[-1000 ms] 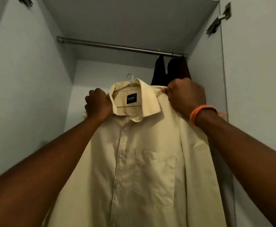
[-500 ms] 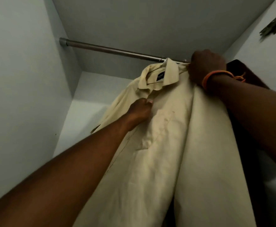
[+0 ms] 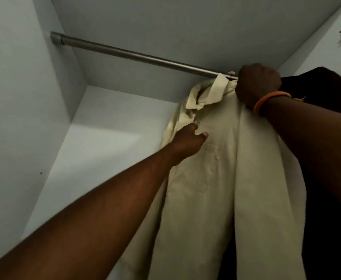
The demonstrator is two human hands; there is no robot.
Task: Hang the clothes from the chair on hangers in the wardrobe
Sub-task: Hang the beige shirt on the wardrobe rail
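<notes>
We see a cream shirt (image 3: 212,178) hanging down inside a pale wardrobe (image 3: 24,98), its collar (image 3: 210,93) bunched up just under the metal rail (image 3: 137,55) that crosses the wardrobe from the left wall toward the right. The right hand (image 3: 257,84) is up at the rail, closed in a fist around the top of the shirt at the shoulder beside the collar; one fingertip shows past the collar, touching the rail. Whatever hanger sits inside the shirt is hidden by the cloth and the hand, so we cannot tell whether its hook is on the rail. An orange wristband (image 3: 270,100) circles the right wrist.

The left hand (image 3: 187,143) reaches in from the lower left and touches the shirt front just below the top button (image 3: 196,122), above the chest pocket (image 3: 210,164). Its fingers (image 3: 203,135) are loosely bent against the cloth; we cannot tell whether they pinch it or only press on it.

To the right of the shirt, just beside it and partly behind the right forearm, hangs a dark garment (image 3: 327,83).
</notes>
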